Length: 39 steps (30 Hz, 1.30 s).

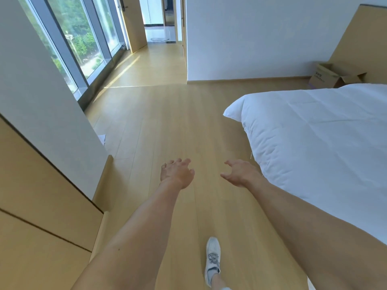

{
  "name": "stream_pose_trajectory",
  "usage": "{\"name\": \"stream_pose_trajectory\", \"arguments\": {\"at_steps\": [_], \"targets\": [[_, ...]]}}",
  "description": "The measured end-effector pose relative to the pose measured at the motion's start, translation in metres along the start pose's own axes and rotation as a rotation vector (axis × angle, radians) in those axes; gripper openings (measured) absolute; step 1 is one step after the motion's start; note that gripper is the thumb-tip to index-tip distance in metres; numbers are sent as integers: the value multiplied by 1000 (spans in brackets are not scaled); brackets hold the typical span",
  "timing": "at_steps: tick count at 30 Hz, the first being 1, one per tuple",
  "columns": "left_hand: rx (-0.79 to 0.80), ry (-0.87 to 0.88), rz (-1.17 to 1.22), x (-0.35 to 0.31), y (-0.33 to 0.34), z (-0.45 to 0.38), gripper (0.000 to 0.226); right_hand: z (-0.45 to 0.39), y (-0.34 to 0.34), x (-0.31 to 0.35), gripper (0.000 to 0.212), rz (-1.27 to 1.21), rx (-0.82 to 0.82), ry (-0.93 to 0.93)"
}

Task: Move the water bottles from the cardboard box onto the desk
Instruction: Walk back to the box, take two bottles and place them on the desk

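Pale wood flooring (159, 126) is running under everything here, and nearest the camera a white sneaker (212, 260) is planting on it, toe pointing ahead. Both bare forearms are reaching forward above the floor. The left hand (177, 173) is hanging with its fingers loosely curled and a little apart, holding nothing. The right hand (239, 172) is doing the same, fingers relaxed and slightly spread, thumb set off from the rest, touching nothing. The two hands are sitting well apart from each other over bare boards.

To the right, a bed under a white duvet (318, 130) is filling that side, its corner drooping toward the floor near the right hand. To the left, a light wooden cabinet front (41, 206) is meeting a white wall (41, 86), with a scrap of white paper (102, 138) lying on the floor at the wall's foot.

Farther off, tall windows (88, 38) are showing green foliage, and a hallway (159, 36) is opening beyond them. The cardboard box (326, 77) is sitting on the floor far right, behind the bed and beside the wooden headboard panel (360, 45), flaps open; whether bottles are inside cannot be told
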<state>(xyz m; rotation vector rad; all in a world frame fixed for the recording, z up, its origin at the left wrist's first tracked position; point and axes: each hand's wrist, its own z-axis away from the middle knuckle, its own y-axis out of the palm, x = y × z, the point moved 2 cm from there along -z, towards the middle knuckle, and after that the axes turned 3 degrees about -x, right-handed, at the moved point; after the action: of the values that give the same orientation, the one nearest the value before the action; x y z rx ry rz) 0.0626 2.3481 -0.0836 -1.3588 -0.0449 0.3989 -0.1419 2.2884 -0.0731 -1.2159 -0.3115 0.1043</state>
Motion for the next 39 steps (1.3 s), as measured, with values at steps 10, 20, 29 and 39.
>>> {"name": "stream_pose_trajectory", "arguments": {"at_steps": [10, 20, 29, 39], "targets": [[31, -70, -49, -18, -42, -200, 51, -215, -50, -4, 64, -14, 32, -57], [34, -13, -92, -24, -80, -353, 52, -360, -107, -4, 60, 50, 28, -80], [20, 80, -79, -12, -107, -541, 52, -525, -154, 16, 59, 78, -15, -7], [21, 168, -76, 12, -193, -766, 53, -718, -237, 65, 57, 97, -53, 103]]}}
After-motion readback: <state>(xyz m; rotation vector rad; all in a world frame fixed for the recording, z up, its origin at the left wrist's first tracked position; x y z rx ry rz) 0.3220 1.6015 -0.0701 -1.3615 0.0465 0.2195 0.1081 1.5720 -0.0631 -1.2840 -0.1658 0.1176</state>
